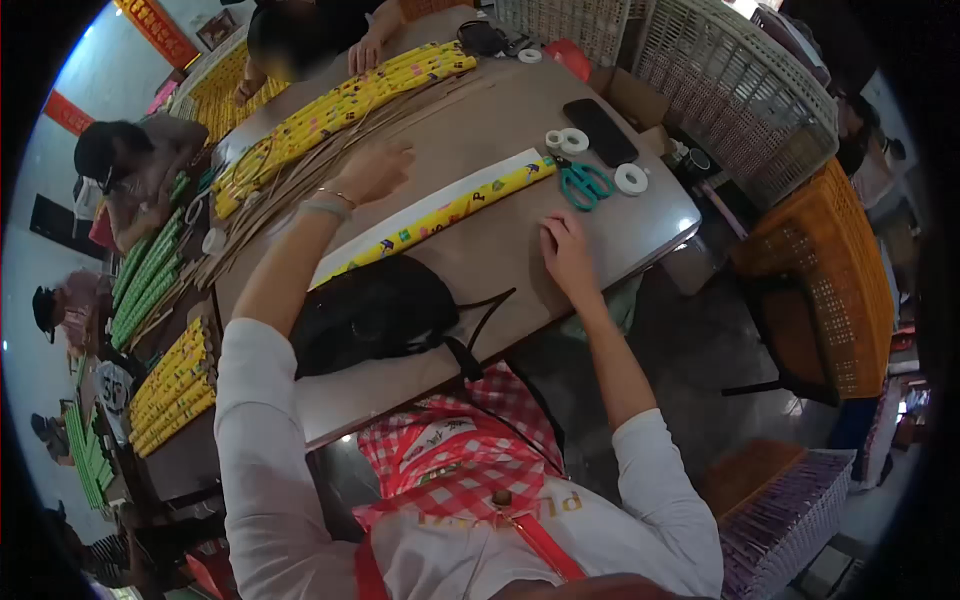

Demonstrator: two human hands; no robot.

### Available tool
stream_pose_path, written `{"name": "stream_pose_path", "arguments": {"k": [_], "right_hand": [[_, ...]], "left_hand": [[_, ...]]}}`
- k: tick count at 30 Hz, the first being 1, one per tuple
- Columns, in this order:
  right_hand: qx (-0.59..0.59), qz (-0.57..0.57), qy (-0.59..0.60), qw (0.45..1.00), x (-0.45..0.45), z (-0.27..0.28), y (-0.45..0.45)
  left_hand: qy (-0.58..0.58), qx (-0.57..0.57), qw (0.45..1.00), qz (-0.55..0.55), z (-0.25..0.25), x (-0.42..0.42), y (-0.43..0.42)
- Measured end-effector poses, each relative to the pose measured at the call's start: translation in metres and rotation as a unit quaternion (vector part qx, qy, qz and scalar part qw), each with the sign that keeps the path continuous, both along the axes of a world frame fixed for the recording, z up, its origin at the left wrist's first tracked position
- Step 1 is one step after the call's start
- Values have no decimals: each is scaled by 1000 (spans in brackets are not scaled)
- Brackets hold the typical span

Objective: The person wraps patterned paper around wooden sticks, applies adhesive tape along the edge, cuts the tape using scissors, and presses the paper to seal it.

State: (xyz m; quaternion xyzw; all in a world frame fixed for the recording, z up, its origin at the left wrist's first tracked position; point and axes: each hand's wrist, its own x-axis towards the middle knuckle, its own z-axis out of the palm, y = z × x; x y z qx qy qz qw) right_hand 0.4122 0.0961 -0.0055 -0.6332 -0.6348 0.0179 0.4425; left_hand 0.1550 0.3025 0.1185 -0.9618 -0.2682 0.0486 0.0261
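Between my hands a yellow patterned strip (450, 213) with a white edge lies slantwise on the table (480, 120). My left hand (375, 172) is just beyond its white edge, fingers spread, holding nothing. On the near side of the strip, my right hand (568, 250) rests by the table's right part with its fingers bent; nothing shows in them. Teal-handled scissors (584, 184) lie at the strip's right end, near white tape rolls (631, 179) and a black phone (600, 131). A black bag (375, 312) sits below the strip's left part.
Thin brown strips (290, 190) lie beside a bundle of yellow patterned rolls (340, 115). A person's hand (366, 53) touches that bundle. Other people sit at the left near green rolls (150, 280). Wicker baskets (740, 95) and an orange basket (825, 275) stand at the right.
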Motion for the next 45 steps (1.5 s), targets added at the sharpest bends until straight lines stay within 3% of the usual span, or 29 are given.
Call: {"name": "stream_pose_path", "arguments": {"k": [5,6,8,10,12,14,15,18,19,21,22,25,28,34,36,40,43,45], "right_hand": [[-8,18,44,999,3,-5,2],[12,12,-10,1000,8,-17,7],[5,33,-9,999,9,-13,7],[-14,42,-5,999,5,-12,0],[-65,55,37,996,13,1,5],[-31,68,-45,996,11,25,13],[12,82,-118,990,5,36,22],[-9,149,-227,962,-7,62,59],[-6,162,-227,960,-17,69,67],[-115,196,-273,935,-32,83,83],[-103,208,-352,906,-29,80,93],[-150,234,-406,870,-29,68,116],[-219,255,-350,874,-39,72,123],[-243,250,-381,856,-42,76,128],[-232,230,-379,865,-41,68,135],[-196,214,-410,865,-44,63,152],[-222,202,-399,866,-47,64,161],[-250,200,-399,859,-46,64,165]], "left_hand": [[-44,14,991,124,18,-141,-60],[-58,15,985,164,18,-167,-73],[-117,-28,970,213,16,-214,-98],[-87,10,975,203,1,-258,-119],[-185,-27,938,291,-10,-284,-143],[-195,-25,932,305,-26,-305,-156],[-204,-35,922,328,-28,-310,-163],[-247,-4,922,298,-47,-331,-170],[-253,-31,908,333,-49,-332,-174],[-258,-48,892,369,-54,-330,-175],[-266,-33,898,349,-56,-327,-175],[-274,13,915,296,-61,-328,-168],[-300,-13,907,294,-70,-335,-160],[-131,-58,944,296,-63,-335,-150],[-26,7,967,252,-52,-324,-153],[-20,39,976,213,-72,-334,-145],[-77,72,971,215,-72,-330,-146],[-76,18,951,298,-70,-324,-154]]}}
